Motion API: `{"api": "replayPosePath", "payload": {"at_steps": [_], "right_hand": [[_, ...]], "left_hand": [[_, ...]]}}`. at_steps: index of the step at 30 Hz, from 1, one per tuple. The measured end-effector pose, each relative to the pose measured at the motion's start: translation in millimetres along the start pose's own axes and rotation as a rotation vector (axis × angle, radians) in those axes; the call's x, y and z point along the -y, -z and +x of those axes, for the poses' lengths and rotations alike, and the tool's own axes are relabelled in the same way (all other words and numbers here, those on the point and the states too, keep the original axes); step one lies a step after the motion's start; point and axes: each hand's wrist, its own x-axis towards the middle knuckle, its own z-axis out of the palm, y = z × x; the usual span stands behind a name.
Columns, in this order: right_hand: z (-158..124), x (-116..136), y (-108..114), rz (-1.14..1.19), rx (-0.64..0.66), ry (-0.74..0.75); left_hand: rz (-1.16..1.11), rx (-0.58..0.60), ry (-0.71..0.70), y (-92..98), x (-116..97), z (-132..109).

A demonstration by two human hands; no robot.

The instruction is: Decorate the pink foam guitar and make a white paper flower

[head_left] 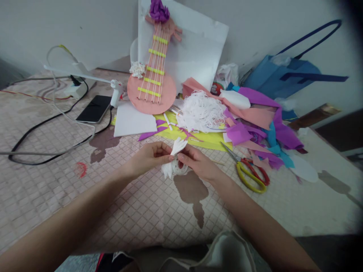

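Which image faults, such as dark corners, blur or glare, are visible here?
Head view: upper right corner darkens; the blue bag looks soft; the white board shows a pale sheen; left hand, right hand and white bundle look fairly clear.

The table (pixel 133 215) is looked down on by one camera, worn on the head and pointed forward. The left hand (pixel 145 158) and right hand (pixel 200 164) are seen from near; the wall (pixel 93 30) is seen farther back.

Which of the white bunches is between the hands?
The small fringed bunch, pinched between the left hand and right hand; the much larger, tangled pile lies farther back.
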Motion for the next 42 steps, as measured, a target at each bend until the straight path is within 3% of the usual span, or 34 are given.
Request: {"api": "replayPosePath", "payload": {"at_steps": [8,12,15,17,20,22,28,34,42], "right_hand": [[2.5,-2.0,-3.5,0.119,-0.122,-0.048],[-0.5,-0.9,-5.1,0.04,-0.191,0.006],[-4.3,3.6,-7.6,-0.189,-0.271,0.179],[-6.2,6.9,-9.4,-0.435,-0.254,0.316],[-6.9,9.5,-10.6,-0.727,-0.209,0.432],[-6.7,9.9,-10.1,-0.791,-0.202,0.451],[-6.1,13.6,-7.3,-0.667,-0.247,0.447],[-4.9,12.7,-9.0,-0.531,-0.271,0.298],[-3.4,11.6,-9.3,-0.621,-0.27,0.333]], "left_hand": [[-0.027,0.104,0.065,-1.4,3.2,-1.2],[-0.031,0.07,0.053,-2.0,7.2,-0.2],[-0.057,-0.059,0.042,-0.6,7.7,1.8],[-0.088,-0.124,0.038,0.9,6.9,3.0],[-0.124,-0.143,0.037,2.8,5.4,3.4],[-0.132,-0.129,0.03,3.5,4.7,3.2],[-0.177,-0.081,0.064,1.4,2.9,2.1],[-0.272,-0.09,0.112,-0.6,4.0,2.3],[-0.192,-0.099,0.095,-1.2,4.9,3.0]]}}
